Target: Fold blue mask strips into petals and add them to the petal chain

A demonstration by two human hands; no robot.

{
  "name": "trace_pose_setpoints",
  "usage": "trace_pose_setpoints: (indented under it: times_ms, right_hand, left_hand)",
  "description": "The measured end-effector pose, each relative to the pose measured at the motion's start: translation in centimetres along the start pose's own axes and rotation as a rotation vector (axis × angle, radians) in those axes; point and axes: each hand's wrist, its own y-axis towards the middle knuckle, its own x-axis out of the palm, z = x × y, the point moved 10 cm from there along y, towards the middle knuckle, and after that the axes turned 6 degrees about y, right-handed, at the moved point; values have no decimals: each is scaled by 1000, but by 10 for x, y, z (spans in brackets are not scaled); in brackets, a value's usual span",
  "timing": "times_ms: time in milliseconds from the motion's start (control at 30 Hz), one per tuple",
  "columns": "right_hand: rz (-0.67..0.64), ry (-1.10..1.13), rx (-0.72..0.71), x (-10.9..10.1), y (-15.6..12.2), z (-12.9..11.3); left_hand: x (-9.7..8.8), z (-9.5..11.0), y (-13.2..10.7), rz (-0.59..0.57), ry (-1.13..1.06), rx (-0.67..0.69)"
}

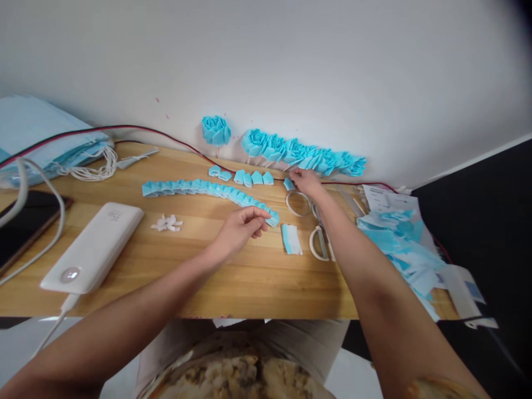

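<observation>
A long curved row of overlapping folded light-blue petals (199,187) lies across the wooden table. My left hand (241,228) is at its right end, fingers curled together and the index fingertip at the last petal; whatever is in the fingers is hidden. Farther back, my right hand (306,182) reaches to a small folded blue petal (288,184), its fingertips closed at the petal's edge. Left of it several similar folded petals (256,178) stand in a short row. A flat blue-and-white fabric piece (292,239) lies between my forearms.
Along the wall are several blue fabric roses (293,151) and one separate rose (216,131). Scissors (319,244) and a tape roll (298,203) lie by my right forearm. Blue scraps (403,244) are at right; a power bank (93,246), phone (29,221) and mask stack (45,130) at left.
</observation>
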Motion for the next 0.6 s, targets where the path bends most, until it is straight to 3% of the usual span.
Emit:
trace_pose_setpoints:
  times_ms: [267,600]
  right_hand:
    - [-33,195,-17,6,3,7]
    - [53,419,-25,16,8,-1]
  left_hand:
    - [0,0,0,-1,-9,14]
    - [0,1,-2,18,-18,-22]
